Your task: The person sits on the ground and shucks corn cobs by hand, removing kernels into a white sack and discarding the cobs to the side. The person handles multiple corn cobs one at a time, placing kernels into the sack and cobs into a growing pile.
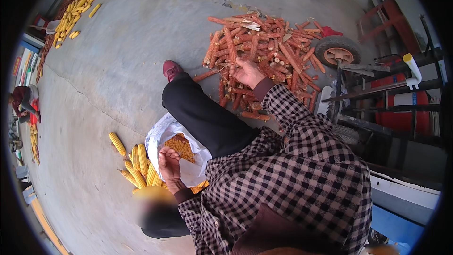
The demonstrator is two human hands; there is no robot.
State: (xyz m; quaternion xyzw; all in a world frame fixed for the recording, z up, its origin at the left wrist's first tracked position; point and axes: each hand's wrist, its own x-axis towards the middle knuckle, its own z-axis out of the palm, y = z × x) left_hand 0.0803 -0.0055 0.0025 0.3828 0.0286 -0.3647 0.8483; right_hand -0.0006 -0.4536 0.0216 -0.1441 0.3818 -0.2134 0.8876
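Note:
My right hand [245, 73] is at the near end of a bare red corn cob [230, 46], thumb and fingertips at its tip, above a heap of bare cobs [263, 51]. My left hand [170, 163], palm up with loosely curled fingers, is over the near rim of a white woven sack [159, 131]; nothing shows in it. Loose yellow corn kernels [181, 147] lie inside the sack, with some reddish bits among them. Beside and partly under the sack are several unshelled yellow corn ears [142, 159], one of them [117, 143] a little apart on the floor.
A wheeled metal frame with a rubber tyre [337, 51] stands right of the heap. More yellow ears [72, 17] lie at the upper left. A person [24, 101] sits at the far left; another is partly visible at the top left. The concrete floor [102, 78] has a crack.

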